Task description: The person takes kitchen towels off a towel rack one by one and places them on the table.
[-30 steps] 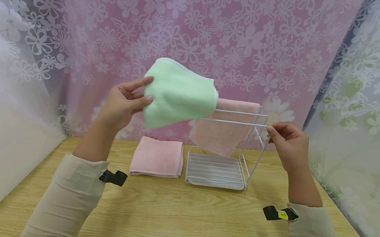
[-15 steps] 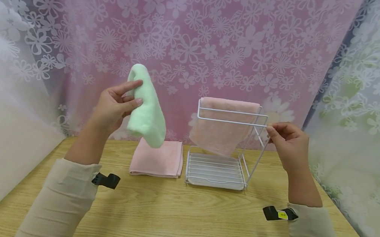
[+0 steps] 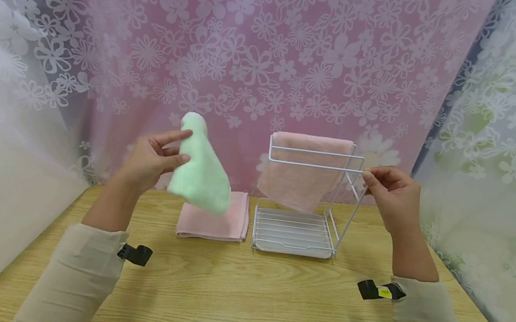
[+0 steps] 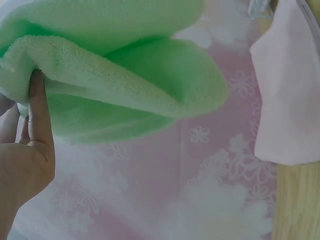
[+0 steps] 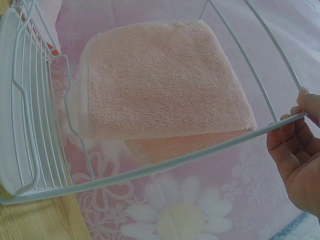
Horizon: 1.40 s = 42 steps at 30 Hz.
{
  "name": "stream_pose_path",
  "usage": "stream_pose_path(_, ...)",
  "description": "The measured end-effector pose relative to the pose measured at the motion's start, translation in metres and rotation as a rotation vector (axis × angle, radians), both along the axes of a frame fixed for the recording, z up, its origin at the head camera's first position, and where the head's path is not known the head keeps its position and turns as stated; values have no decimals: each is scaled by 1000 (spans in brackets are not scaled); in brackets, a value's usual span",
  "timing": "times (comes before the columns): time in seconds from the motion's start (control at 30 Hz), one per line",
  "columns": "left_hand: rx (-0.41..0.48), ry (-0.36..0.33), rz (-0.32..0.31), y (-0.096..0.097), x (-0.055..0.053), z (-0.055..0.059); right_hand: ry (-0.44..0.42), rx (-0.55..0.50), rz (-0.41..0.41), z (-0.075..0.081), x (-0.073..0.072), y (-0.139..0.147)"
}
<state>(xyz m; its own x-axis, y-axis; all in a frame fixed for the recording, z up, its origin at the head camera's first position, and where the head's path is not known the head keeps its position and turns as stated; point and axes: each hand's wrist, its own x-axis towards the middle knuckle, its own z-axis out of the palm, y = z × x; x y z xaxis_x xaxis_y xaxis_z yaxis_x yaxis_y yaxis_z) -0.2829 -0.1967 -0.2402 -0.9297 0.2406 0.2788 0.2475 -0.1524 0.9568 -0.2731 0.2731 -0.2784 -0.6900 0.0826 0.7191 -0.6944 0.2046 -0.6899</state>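
My left hand [image 3: 149, 159] pinches a folded mint-green towel [image 3: 202, 169] by its left side, holding it up over a folded pink towel [image 3: 215, 225] on the table. In the left wrist view the green towel [image 4: 135, 75] droops in loose folds from my fingers. My right hand [image 3: 390, 195] grips the upper right corner of a white wire rack [image 3: 315, 166]. Over the rack's rear top bar hangs another pink towel [image 3: 302, 185]; the right wrist view shows its terry surface, with my thumb and fingers round the rack's frame [image 5: 200, 156].
A wire shelf with a white tray [image 3: 294, 248] forms the rack's base on the wooden table [image 3: 237, 297]. A pink flowered curtain [image 3: 249, 53] hangs behind, with pale curtains on both sides. A black wrist camera sits on each sleeve.
The left hand has drawn the green towel left, away from the rack's top bars, then lowered it over the folded pink towel. My right hand stays on the rack.
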Motion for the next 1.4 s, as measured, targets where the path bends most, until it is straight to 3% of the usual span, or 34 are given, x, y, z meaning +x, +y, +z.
stream_pose_path(0.53, -96, -39, 0, -31, -3, -32, -5, -23, 18, -2, 0, 0)
stream_pose_path(0.87, -76, 8, -14, -61, -6, -57, -7, -7, -6, -1, 1, 0)
stream_pose_path(1.0, -52, -6, -19, -69, -9, -65, -10, 16, -31, 0, 1, 0)
stream_pose_path(1.4, 27, -37, -81, -70, -22, -79, 3, -31, 25, 0, 1, -1)
